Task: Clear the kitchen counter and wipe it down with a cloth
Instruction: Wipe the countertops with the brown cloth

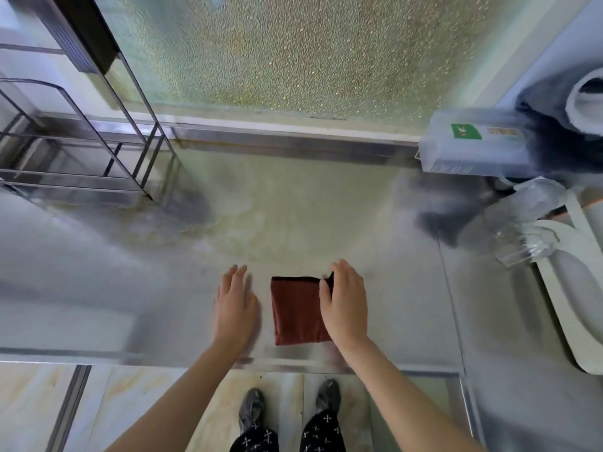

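Cloth (297, 311): red-brown, folded to a rectangle, flat on the worktop (130, 272) near its front edge, centre of view.
Right grip (346, 305): bare hand, palm down, fingers straight and together. It lies over the cloth's right edge, thumb side on the fabric. Not curled round anything, nothing pinched as far as I can tell.
Cloth vs right grip: most of the cloth sticks out to the left of the hand. Far right corner is turned up, dark, just beside the index finger.
Left grip (235, 305): bare hand, palm down, fingers straight and slightly spread, flat on bare metal. Edges blurred.
Cloth vs left grip: apart, w/ a strip of worktop between; the hand is just left of the cloth.
Worktop surface: grey metal, yellowish stains in the far middle.
Wire rack (81, 141): far left, on the worktop.
Window (277, 53): pebbled glass behind the far edge.
Box (473, 145): pale, green label, far right.
Clear plastic container (522, 230): right, near the box, tilted.
White tray (571, 272): right edge, partly out of view.
Floor (146, 402): pale tiles; two shoes (251, 409) below the front edge.
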The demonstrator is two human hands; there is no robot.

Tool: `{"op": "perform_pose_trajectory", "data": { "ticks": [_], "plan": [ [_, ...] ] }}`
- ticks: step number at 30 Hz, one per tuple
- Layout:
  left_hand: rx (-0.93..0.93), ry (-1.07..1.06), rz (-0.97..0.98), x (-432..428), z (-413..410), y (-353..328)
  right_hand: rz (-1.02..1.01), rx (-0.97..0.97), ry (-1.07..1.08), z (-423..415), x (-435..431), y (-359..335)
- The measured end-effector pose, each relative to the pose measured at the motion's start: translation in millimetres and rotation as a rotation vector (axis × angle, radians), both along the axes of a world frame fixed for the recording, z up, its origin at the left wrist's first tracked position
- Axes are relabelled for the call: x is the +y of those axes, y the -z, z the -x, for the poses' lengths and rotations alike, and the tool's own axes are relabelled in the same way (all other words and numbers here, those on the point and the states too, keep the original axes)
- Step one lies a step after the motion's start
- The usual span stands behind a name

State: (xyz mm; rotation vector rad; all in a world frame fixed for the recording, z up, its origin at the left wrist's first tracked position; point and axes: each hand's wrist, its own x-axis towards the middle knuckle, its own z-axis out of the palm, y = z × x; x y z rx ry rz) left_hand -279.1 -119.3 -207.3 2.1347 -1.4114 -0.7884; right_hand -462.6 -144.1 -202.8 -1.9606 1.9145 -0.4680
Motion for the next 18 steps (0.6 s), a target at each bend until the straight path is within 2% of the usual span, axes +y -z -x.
{"op": "perform_pose_trajectory", "data": {
  "ticks": [2, 4, 5, 7, 10, 13, 15, 18],
  "plan": [
    [-0.228, 0.122, -0.002, 13.1, -11.7, 16.4, 0.022, 0.16, -0.235, -15.7, 19.0, 12.5],
    [-0.327, 0.245, -0.039, 19.2, -20.9, 27.5, -0.035, 0.274, -0.41, -27.4, 37.8, 27.8],
    [-0.351, 0.288, -0.053, 17.1, -25.6, 32.4, -0.057, 0.299, -0.431, -28.9, 37.7, 34.0],
    [-0.392, 0.354, -0.049, 4.8, -35.5, 39.4, -0.057, 0.34, -0.37, -29.5, 12.6, 43.2],
    [-0.47, 0.393, -0.016, -14.1, -48.5, 46.1, -0.043, 0.392, -0.099, -32.3, -58.7, 46.4],
    [-0.503, 0.401, -0.003, -14.3, -50.8, 49.7, -0.144, 0.378, 0.045, -36.8, -106.0, 48.5],
    [-0.513, 0.424, 0.009, -12.9, -50.4, 52.1, -0.123, 0.376, 0.036, -47.0, -98.3, 48.2],
    [-0.549, 0.448, 0.014, -14.6, -51.7, 52.3, -0.036, 0.405, -0.223, -65.7, -45.2, 45.0]
  ]
}}
